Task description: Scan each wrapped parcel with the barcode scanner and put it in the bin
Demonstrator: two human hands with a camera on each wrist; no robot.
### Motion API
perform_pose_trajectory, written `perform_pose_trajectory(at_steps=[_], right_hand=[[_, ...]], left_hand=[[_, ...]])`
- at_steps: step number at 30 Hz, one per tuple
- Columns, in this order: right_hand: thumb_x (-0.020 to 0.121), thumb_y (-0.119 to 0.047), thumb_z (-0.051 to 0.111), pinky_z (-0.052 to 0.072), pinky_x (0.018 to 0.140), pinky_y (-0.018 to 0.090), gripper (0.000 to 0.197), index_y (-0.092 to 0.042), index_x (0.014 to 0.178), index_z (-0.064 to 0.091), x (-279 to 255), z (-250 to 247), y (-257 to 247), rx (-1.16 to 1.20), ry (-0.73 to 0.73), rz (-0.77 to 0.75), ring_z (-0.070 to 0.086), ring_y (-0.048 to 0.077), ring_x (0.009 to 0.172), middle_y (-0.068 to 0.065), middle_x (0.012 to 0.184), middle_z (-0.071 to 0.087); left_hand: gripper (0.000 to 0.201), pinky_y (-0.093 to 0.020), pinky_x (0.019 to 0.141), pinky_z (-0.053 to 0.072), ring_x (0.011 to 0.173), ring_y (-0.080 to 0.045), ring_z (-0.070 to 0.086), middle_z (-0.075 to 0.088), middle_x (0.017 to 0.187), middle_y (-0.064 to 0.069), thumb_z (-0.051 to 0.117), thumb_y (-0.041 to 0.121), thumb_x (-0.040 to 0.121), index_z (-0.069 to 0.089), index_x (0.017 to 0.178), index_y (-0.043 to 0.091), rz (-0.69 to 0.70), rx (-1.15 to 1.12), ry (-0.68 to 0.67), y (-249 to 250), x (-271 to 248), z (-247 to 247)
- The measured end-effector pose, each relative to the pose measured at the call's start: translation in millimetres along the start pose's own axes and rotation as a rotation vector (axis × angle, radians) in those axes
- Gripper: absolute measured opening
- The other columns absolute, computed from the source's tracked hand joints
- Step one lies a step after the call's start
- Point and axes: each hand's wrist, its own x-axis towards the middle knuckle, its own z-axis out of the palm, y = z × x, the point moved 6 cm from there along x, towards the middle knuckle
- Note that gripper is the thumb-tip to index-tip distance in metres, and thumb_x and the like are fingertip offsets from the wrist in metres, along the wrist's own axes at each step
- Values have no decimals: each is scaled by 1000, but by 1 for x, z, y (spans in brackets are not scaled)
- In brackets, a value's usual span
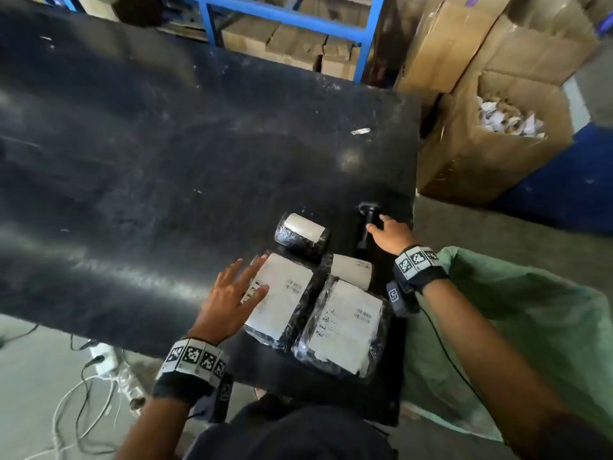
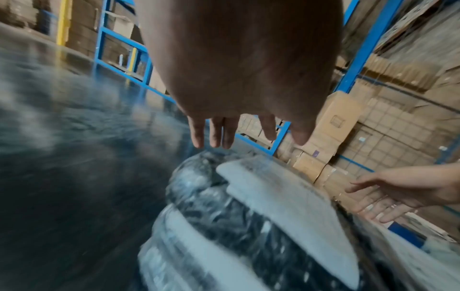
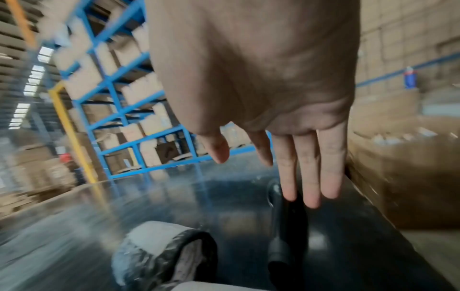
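Several parcels in black wrap with white labels lie near the table's front right corner: a roll (image 1: 300, 232), a flat one (image 1: 282, 300), and another flat one (image 1: 345, 327) beside it. My left hand (image 1: 245, 277) hovers open over the left flat parcel (image 2: 273, 206), fingers spread, thumb over its label. The black barcode scanner (image 1: 365, 227) lies on the table by the right edge. My right hand (image 1: 381, 227) reaches over it with straight fingers (image 3: 308, 187) just above the scanner (image 3: 278, 242); contact is unclear. The green sack bin (image 1: 530, 327) gapes at the right of the table.
The black table (image 1: 166, 144) stretches far to the left and back. Open cardboard boxes (image 1: 497, 134) stand beyond its right edge, one holding paper scraps. Blue shelving (image 1: 285, 18) with cartons is behind. Cables and a power strip (image 1: 102, 356) lie on the floor at lower left.
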Motion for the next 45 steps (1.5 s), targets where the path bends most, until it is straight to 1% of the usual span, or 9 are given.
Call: perform_pose_trajectory(at_steps=[7, 11, 15, 18, 23, 27, 32, 37, 45], right_hand=[[91, -66, 39, 41, 109, 53, 87, -21, 158, 9, 88, 36, 22, 544, -48, 273, 46, 41, 135, 14, 158, 34], [96, -62, 31, 50, 100, 50, 72, -23, 156, 19, 131, 57, 29, 857, 38, 331, 40, 38, 139, 12, 158, 31], [99, -57, 31, 60, 69, 41, 57, -29, 148, 24, 136, 72, 15, 1139, 47, 363, 66, 35, 91, 17, 113, 59], [100, -56, 30, 57, 49, 35, 55, -30, 148, 23, 121, 64, 0, 1168, 95, 350, 68, 33, 81, 16, 111, 60], [98, -62, 24, 46, 41, 25, 58, -31, 147, 24, 120, 61, 7, 1129, 81, 384, 60, 24, 53, 12, 92, 70], [93, -69, 25, 44, 42, 19, 70, -23, 143, 41, 124, 56, 16, 1143, 35, 412, 58, 20, 44, 15, 105, 73], [90, -73, 22, 43, 43, 18, 79, -15, 135, 53, 107, 47, 19, 1136, -35, 365, 56, 18, 37, 15, 104, 74], [92, -69, 26, 41, 40, 20, 72, -18, 139, 46, 71, 25, 18, 1067, 2, 231, 55, 19, 34, 17, 100, 74], [81, -80, 28, 39, 36, 19, 88, -15, 137, 50, 0, -10, 23, 1162, -22, 115, 50, 19, 31, 16, 96, 75]], left_hand=[[98, -50, 115, 36, 144, -19, 34, 32, 161, 6, 58, 84, 71, 14, 154, 55, -97, -201, -26, -29, -14, 20], [111, -38, 114, 40, 136, -9, 45, 39, 153, 15, 81, 70, 63, 19, 153, 54, -95, -289, -16, -27, -4, 19], [131, -43, 123, 28, 151, -6, 25, 25, 163, 18, 93, 60, 53, 17, 158, 42, -94, -336, -61, -36, -4, 22], [138, -50, 124, 22, 155, -12, 12, 15, 165, 23, 92, 63, 51, 11, 160, 39, -79, -320, -93, -39, -5, 25], [126, -53, 123, 18, 155, -21, 7, 16, 160, 34, 91, 51, 61, 12, 158, 43, -82, -365, -65, -34, -8, 28], [115, -48, 125, 16, 155, -21, 12, 21, 163, 24, 88, 48, 67, 18, 159, 37, -43, -348, -12, -26, -13, 27], [109, -9, 103, 43, 117, 10, 53, 55, 134, 2, 84, 49, 68, 28, 158, 26, 31, -279, 70, -2, -20, 19], [105, -20, 77, 51, 83, -2, 57, 53, 100, 4, 86, 58, 60, 39, 151, 40, -17, -98, 215, 8, -29, 7], [71, -42, 82, 59, 84, -17, 62, 53, 100, -4, 79, 44, 79, 49, 143, 46, -46, -104, 314, 28, -21, -14]])
